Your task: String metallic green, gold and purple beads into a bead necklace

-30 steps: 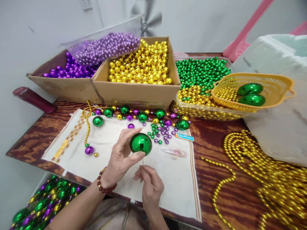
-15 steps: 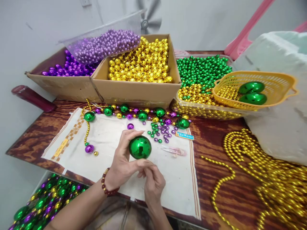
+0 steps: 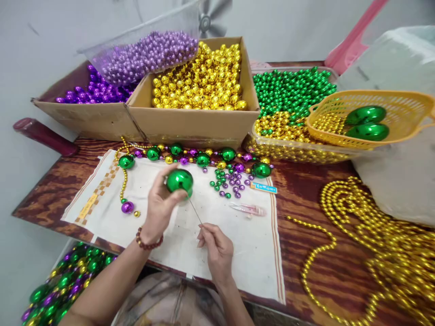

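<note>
My left hand (image 3: 161,203), with a beaded bracelet at the wrist, is closed around a large shiny green ball bead (image 3: 180,181) and holds it above the white cloth. From the ball's lower side a thin, straight dark strand (image 3: 195,212) slants down to my right hand (image 3: 217,251). The fingertips of that hand pinch its lower end; I cannot tell whether it is a needle or taut thread. Beyond the hands lies a bead garland (image 3: 203,159) in green, purple and gold. Small loose green and purple beads (image 3: 237,182) sit to its front right.
Cardboard boxes of gold (image 3: 193,124) and purple beads stand at the back, near a tub of green beads (image 3: 288,93) and a yellow basket (image 3: 401,99). Small pink-handled snips (image 3: 251,208) lie on the cloth (image 3: 254,262). Gold bead strings (image 3: 390,253) cover the right side.
My left hand has carried the green ball up and to the left, away from my right hand. The thin strand now shows stretched between them.
</note>
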`<act>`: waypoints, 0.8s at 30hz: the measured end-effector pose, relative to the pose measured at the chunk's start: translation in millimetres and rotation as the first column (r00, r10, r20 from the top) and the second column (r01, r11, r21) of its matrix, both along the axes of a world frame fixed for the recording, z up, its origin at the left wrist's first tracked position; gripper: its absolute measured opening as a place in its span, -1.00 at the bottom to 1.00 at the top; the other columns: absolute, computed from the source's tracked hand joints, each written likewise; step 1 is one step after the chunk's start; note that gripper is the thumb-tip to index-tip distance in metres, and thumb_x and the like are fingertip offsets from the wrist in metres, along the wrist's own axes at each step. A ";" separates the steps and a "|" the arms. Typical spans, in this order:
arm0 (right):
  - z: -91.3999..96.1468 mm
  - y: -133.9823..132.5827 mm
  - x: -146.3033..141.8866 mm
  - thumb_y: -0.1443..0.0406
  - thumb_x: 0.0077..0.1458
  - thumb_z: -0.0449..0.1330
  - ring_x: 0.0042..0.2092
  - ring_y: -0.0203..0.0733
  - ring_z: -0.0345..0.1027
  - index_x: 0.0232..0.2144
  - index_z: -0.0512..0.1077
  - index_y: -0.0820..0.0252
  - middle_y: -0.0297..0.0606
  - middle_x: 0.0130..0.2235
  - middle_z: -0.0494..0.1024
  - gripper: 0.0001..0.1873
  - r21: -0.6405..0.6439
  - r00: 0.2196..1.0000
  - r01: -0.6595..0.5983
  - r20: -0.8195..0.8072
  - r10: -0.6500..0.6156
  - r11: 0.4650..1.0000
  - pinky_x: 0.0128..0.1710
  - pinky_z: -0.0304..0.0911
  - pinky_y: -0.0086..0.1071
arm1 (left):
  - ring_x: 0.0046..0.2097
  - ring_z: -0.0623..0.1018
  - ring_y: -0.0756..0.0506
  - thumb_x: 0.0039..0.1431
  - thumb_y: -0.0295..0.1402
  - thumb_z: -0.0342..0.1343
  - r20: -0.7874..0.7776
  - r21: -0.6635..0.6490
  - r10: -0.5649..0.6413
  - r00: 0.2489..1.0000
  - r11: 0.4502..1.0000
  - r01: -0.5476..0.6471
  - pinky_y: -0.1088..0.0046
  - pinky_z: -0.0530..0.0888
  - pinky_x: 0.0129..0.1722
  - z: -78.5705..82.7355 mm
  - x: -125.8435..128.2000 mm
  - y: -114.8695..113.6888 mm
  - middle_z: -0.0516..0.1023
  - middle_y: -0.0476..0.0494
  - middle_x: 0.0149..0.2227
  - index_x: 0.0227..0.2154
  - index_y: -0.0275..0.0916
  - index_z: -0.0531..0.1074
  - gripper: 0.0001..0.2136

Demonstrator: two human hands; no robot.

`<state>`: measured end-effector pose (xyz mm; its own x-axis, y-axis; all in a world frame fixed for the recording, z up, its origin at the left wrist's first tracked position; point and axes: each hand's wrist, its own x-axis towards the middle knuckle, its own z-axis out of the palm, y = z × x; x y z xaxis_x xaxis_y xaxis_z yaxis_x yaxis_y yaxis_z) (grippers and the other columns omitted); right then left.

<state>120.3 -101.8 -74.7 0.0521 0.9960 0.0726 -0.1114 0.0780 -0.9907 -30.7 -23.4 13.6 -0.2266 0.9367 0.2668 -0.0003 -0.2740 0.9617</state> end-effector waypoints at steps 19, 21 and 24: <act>-11.2 2.0 7.1 0.28 0.26 0.15 -0.57 -0.38 0.31 -0.30 0.51 0.21 -0.41 -0.50 0.47 -0.83 -0.109 0.987 0.138 0.094 -0.128 0.984 -0.50 0.28 -0.48 | 0.06 0.41 -0.32 0.18 -0.14 0.23 -0.923 0.116 0.103 0.371 0.993 0.013 0.02 0.39 0.04 -72.1 -28.4 1.6 0.39 -0.36 0.08 0.13 -0.19 0.31 -0.50; -11.5 1.5 6.7 0.28 0.26 0.15 -0.57 -0.38 0.32 -0.29 0.51 0.21 -0.41 -0.50 0.47 -0.84 -0.114 0.988 0.135 0.090 -0.126 0.984 -0.50 0.28 -0.48 | 0.07 0.41 -0.35 0.16 -0.20 0.26 -0.937 0.080 0.072 0.341 0.997 0.009 0.00 0.41 0.02 -79.0 -20.7 -2.8 0.38 -0.39 0.10 0.11 -0.21 0.32 -0.51; -10.9 0.9 6.3 0.27 0.26 0.15 -0.57 -0.38 0.31 -0.30 0.51 0.22 -0.41 -0.50 0.47 -0.83 -0.110 0.989 0.135 0.082 -0.127 0.985 -0.50 0.27 -0.47 | 0.09 0.44 -0.29 0.22 -0.29 0.21 -0.872 0.133 0.099 0.479 0.990 0.038 0.03 0.45 0.04 -82.9 -20.5 0.5 0.40 -0.38 0.06 0.11 -0.22 0.30 -0.58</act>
<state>126.6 -100.9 -85.5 0.1813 0.9829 -0.0337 -0.0332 -0.0282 -0.9991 -51.2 -22.8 -69.2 0.1612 0.8793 0.4481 0.8331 -0.3647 0.4159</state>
